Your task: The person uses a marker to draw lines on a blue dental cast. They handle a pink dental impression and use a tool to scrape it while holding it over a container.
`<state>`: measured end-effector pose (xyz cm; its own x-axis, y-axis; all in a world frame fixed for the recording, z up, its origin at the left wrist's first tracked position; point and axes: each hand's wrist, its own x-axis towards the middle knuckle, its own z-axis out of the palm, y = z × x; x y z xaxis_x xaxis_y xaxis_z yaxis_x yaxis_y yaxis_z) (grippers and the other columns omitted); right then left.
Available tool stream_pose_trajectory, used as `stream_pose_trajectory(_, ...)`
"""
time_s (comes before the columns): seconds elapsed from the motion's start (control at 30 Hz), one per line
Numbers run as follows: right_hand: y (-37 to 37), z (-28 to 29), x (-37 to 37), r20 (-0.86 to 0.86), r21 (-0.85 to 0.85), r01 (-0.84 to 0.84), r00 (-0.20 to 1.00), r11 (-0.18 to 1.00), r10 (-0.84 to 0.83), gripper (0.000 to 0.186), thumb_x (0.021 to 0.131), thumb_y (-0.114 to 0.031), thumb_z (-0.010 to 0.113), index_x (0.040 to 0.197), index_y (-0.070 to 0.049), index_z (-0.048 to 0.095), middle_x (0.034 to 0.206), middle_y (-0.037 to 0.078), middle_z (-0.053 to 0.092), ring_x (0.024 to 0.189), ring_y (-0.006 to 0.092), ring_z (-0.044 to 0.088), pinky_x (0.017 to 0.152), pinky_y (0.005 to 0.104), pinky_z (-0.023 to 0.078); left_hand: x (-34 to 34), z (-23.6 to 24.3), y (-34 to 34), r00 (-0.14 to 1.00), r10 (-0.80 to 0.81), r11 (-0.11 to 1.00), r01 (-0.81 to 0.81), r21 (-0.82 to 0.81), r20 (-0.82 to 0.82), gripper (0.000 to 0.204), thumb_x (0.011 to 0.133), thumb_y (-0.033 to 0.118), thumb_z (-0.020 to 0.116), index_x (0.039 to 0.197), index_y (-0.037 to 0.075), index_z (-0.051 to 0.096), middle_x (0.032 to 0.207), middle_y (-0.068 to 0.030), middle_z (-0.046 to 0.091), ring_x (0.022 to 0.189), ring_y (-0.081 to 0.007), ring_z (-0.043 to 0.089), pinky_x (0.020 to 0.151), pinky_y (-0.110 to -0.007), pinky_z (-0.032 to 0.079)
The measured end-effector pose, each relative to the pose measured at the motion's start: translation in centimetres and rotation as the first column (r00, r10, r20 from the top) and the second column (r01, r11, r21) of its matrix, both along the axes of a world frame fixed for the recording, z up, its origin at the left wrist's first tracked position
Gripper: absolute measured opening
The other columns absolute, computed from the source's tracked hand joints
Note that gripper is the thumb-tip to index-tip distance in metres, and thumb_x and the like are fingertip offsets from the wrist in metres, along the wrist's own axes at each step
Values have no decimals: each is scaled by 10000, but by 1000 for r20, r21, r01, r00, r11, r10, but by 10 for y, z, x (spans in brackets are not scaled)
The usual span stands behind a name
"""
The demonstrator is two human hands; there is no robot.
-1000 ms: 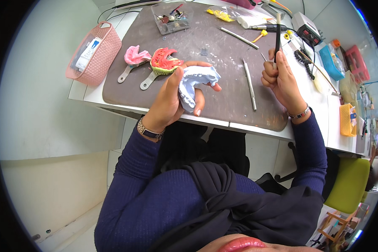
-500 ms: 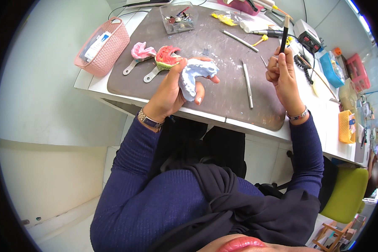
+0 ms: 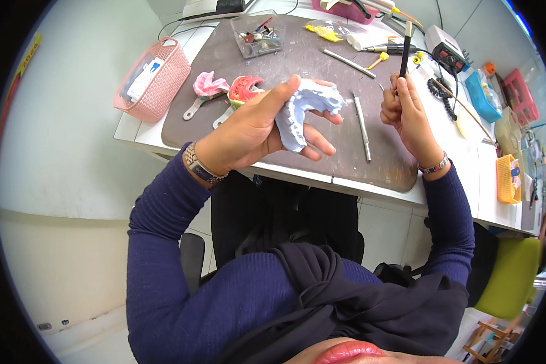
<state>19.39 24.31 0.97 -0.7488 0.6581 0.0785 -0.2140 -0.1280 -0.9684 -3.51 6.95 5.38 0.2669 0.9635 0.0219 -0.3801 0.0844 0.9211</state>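
Note:
My left hand (image 3: 255,130) holds a pale blue horseshoe-shaped dental cast (image 3: 297,112) above the near part of the brown work mat. The thumb lies along the cast's left side, and the other fingers spread out beneath it. To the right, my right hand (image 3: 408,112) is closed around a slim black-handled tool with a pale flat tip (image 3: 405,54), held upright with the tip up; its exact kind is unclear. Behind my left hand lie two impression trays with metal handles, one with pink material (image 3: 209,85) and one with red (image 3: 242,89), the latter partly covered by the hand.
On the brown mat (image 3: 312,60) lie two thin metal-coloured tools (image 3: 362,126) (image 3: 347,63) and a small yellow piece (image 3: 379,59). A clear box of small parts (image 3: 258,45) stands at the back. A pink basket (image 3: 158,79) is left; a yellow basket (image 3: 508,180) is right.
My left hand has shifted right with the cast and turned, its fingers now spreading further out below it. My right hand still holds the black tool upright, almost unmoved.

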Motion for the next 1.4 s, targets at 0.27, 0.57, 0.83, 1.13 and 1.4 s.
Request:
stream_pose_trajectory(0.27, 9, -11, -18, 27, 250, 143, 988, 958, -154, 234, 1033, -317, 296, 1093, -151, 450, 787, -21, 500, 665, 34, 368, 639, 185, 343, -5, -1, 42, 961, -201, 979, 199, -31, -188, 597, 962, 488, 379, 1287, -10, 433, 1071, -157, 620, 634, -144, 612, 543, -231, 499)
stream_pose_trajectory(0.57, 14, -5, -18, 34, 572, 193, 966, 797, -258, 311, 1025, -256, 330, 1077, -58, 564, 1063, 15, 535, 1003, 109, 462, 888, 257, 338, 3, -16, 61, 936, -244, 967, 216, -133, -255, 416, 902, 278, 574, 1204, 32, 426, 1102, -161, 623, 605, -125, 613, 503, -217, 474)
stream_pose_trajectory(0.83, -8, 18, -6, -268, 328, 303, 938, 895, -219, 278, 987, -190, 459, 1131, 29, 554, 889, 23, 485, 713, 59, 425, 636, 219, 368, 0, -21, 56, 944, -217, 962, 164, -217, -247, 367, 883, 156, 604, 1205, 33, 478, 1015, -111, 626, 661, -137, 646, 492, -215, 488)
stream_pose_trajectory(1.13, -36, 33, -10, -84, 693, 131, 991, 709, -101, 177, 860, -37, 613, 993, -11, 500, 995, 141, 473, 748, 162, 598, 698, 273, 537, -1, -18, 49, 939, -186, 967, 122, -225, -289, 405, 840, 102, 658, 1205, 38, 493, 974, -80, 625, 645, -105, 635, 476, -197, 474)
stream_pose_trajectory(1.4, -44, 26, -12, 4, 759, 55, 996, 649, -89, 272, 754, 124, 651, 955, 0, 514, 966, 158, 519, 894, 282, 654, 819, 376, 568, -2, -22, 47, 959, -64, 988, 21, -154, -277, 369, 829, 47, 665, 1161, 37, 504, 913, -70, 630, 617, -88, 616, 471, -184, 456)
